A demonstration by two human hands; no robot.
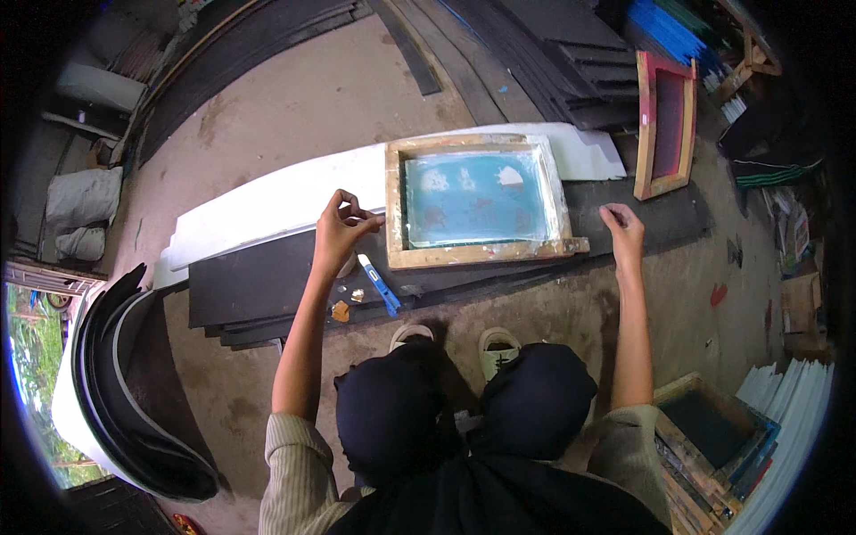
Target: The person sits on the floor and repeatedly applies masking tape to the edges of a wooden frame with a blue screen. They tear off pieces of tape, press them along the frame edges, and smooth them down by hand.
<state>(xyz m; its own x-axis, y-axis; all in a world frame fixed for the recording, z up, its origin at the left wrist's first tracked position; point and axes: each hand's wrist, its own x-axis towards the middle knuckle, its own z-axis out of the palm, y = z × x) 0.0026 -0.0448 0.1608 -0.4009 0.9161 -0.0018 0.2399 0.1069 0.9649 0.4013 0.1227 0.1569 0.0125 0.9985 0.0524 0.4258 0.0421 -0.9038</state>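
A wooden-framed printing screen point(395, 192) with blue-green mesh lies on stacked dark sheets point(259, 290) and white sheets point(267, 209) before my knees. My left hand point(343, 227) is at the screen's left side, thumb and fingers pinched together. Off the screen's right side, my right hand point(624, 230) is raised with its fingers curled into a pinch. Whatever either pinch holds, if anything, is too small to make out. Below my left hand lies a blue and white utility knife point(380, 287), beside small brown scraps point(340, 311).
Another screen with a red-stained frame point(646, 125) leans at the far right. Stacked dark boards point(571, 62) lie behind. Bent black and white sheets point(107, 383) stand at left. More wooden frames point(687, 392) and white corrugated sheets point(785, 419) sit at lower right.
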